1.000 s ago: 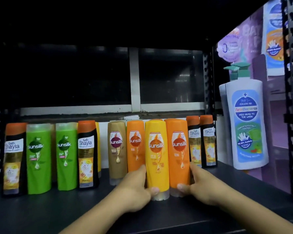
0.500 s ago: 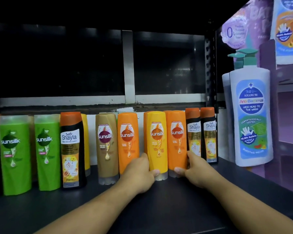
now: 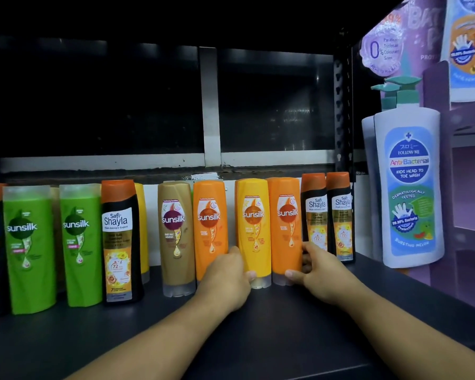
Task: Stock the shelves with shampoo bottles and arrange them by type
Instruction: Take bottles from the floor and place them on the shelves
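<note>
Dark shelf board (image 3: 258,338) under a black back panel is seen, and a long row of plastic shampoo bottles is already stood up along it. Stocking looks well advanced, but the sorting, it is judged, is not finished. Two green Sunsilk bottles (image 3: 28,248) are paired at the left, yet a black Safi Shayla bottle with an orange cap (image 3: 121,239) is wedged beside them. A plain yellow bottle (image 3: 142,229) is half hidden behind it. Two more black Shayla bottles (image 3: 314,215) are parked at the far right end of the row. A tan Sunsilk bottle (image 3: 176,234) and an orange Sunsilk bottle (image 3: 209,229) are stood just left of the action.

Now to the centre! The tall yellow Sunsilk bottle (image 3: 254,229) is grasped low down by the left hand (image 3: 225,281), with the thumb laid across the front near the clear cap and the fingers wrapped round its left side. Touching it on the right, a second orange Sunsilk bottle (image 3: 285,223) is gripped near its base by the right hand (image 3: 321,275), fingers tucked between it and the nearest Shayla bottle. Both bottles are upright and in line with the row; whether their bases are lifted cannot be told.

Left to do, as judged: the two oranges are split by the yellow, so a swap is probably wanted, and the Shayla bottles are yet to be gathered. A large white pump bottle (image 3: 409,187) is stood at the right, apart from the shampoo.
</note>
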Available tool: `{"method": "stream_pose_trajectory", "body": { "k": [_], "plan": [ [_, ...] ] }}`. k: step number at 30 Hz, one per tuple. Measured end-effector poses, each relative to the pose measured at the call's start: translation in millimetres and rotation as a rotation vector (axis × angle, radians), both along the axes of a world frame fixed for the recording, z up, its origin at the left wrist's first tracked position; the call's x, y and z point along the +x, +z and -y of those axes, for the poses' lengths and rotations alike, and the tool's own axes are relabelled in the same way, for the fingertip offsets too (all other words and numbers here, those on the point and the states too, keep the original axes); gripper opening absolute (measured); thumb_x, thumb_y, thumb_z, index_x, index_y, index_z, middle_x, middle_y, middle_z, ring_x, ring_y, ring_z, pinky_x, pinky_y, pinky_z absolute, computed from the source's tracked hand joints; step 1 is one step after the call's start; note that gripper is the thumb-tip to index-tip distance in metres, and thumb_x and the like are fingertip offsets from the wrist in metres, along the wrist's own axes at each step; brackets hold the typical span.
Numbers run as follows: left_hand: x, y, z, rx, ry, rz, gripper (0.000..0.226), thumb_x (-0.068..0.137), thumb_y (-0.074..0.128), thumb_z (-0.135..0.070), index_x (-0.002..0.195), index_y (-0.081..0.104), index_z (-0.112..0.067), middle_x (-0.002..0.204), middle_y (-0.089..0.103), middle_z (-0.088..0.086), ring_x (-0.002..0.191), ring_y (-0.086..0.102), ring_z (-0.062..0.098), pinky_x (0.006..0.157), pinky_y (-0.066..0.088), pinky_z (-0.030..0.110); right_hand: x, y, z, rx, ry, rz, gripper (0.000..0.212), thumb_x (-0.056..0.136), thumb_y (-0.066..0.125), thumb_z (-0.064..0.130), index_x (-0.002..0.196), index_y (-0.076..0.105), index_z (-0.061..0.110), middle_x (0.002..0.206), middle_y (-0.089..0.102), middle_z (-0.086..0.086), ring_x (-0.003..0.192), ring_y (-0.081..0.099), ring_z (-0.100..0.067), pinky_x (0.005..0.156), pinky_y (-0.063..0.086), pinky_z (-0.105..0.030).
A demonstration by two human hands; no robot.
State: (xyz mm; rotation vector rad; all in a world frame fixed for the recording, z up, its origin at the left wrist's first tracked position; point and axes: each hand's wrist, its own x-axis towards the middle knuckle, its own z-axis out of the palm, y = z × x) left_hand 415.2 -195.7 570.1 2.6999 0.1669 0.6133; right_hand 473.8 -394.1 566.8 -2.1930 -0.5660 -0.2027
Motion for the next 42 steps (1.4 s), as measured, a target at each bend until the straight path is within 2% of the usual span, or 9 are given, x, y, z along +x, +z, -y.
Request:
{"method": "stream_pose_trajectory", "body": {
  "k": [7,14,23,26,30,34,36,40,42],
  "plan": [
    [-6,3,-1,0.036,0.011,0.033,0.023,0.099,0.062,-0.043,0.104,0.056,-0.021,0.103,0.064,0.001,0.096,0.064,0.021,0.08,0.054,0.035,5,-1,2,0.133,-0.042,-0.017,0.052,0.082,0.081,0.039,0.122,0.049,0.029,0.109,0.06,0.014,0.099,0.063,-0.008,0.081,0.052,-0.026],
    [-25,8,-2,0.105,-0.082,-0.008,0.024,0.092,0.067,-0.043,0.085,0.066,-0.021,0.088,0.067,-0.003,0.084,0.063,0.014,0.073,0.057,0.035,-9,4,8,0.043,-0.183,0.307,0.011,0.084,0.068,0.033,0.082,0.062,0.025,0.078,0.067,0.008,0.075,0.063,-0.007,0.072,0.057,-0.034],
    [-78,8,9,0.174,-0.344,-0.284,0.041,0.1,0.054,-0.053,0.135,0.062,-0.033,0.136,0.062,-0.01,0.122,0.057,0.012,0.106,0.048,0.037,-70,8,30,-0.448,0.135,0.155,0.028,0.095,0.063,0.044,0.12,0.068,0.032,0.108,0.067,0.015,0.098,0.06,-0.001,0.082,0.046,-0.017],
    [-105,5,21,0.204,-0.384,-0.278,0.05,0.103,0.048,-0.053,0.147,0.054,-0.029,0.15,0.054,-0.009,0.134,0.051,0.013,0.113,0.041,0.034,-106,5,42,-0.581,0.18,0.155,0.043,0.101,0.049,0.051,0.139,0.058,0.032,0.139,0.059,0.014,0.125,0.054,-0.007,0.105,0.041,-0.024],
    [-149,-3,38,0.198,-0.411,-0.202,0.052,0.104,0.049,-0.051,0.15,0.051,-0.029,0.154,0.05,-0.01,0.141,0.045,0.01,0.117,0.035,0.028,-159,-3,62,-0.603,0.188,0.196,0.054,0.104,0.042,0.051,0.153,0.042,0.028,0.158,0.041,0.013,0.145,0.036,-0.006,0.116,0.026,-0.022],
    [-197,-23,58,0.167,-0.49,-0.092,0.046,0.105,0.051,-0.04,0.15,0.051,-0.03,0.158,0.044,-0.01,0.149,0.031,0.001,0.115,0.022,0.017,-212,-12,88,-0.589,0.18,0.235,0.056,0.103,0.043,0.052,0.155,0.038,0.031,0.159,0.038,0.015,0.141,0.037,0.001,0.113,0.029,-0.018],
    [-219,-38,69,0.103,-0.526,-0.053,0.045,0.104,0.053,-0.041,0.148,0.054,-0.031,0.154,0.049,-0.012,0.145,0.037,-0.001,0.115,0.027,0.016,-235,-20,102,-0.598,0.169,0.21,0.056,0.103,0.043,0.053,0.155,0.037,0.034,0.156,0.041,0.016,0.132,0.046,0.001,0.104,0.034,-0.017],
    [-247,-86,91,0.033,-0.56,-0.103,0.044,0.1,0.056,-0.046,0.139,0.063,-0.028,0.136,0.067,-0.007,0.131,0.057,0.01,0.112,0.043,0.028,-270,-57,127,-0.695,0.143,0.147,0.061,0.099,0.037,0.062,0.153,0.039,0.035,0.147,0.053,0.013,0.132,0.051,-0.01,0.11,0.04,-0.035],
    [-256,-115,103,0.006,-0.574,-0.158,0.04,0.1,0.056,-0.046,0.134,0.066,-0.027,0.13,0.07,-0.007,0.124,0.06,0.013,0.106,0.046,0.029,-286,-82,137,-0.738,0.141,0.108,0.056,0.102,0.041,0.055,0.152,0.042,0.031,0.144,0.057,0.011,0.127,0.054,-0.011,0.103,0.042,-0.028]
  ]
}}
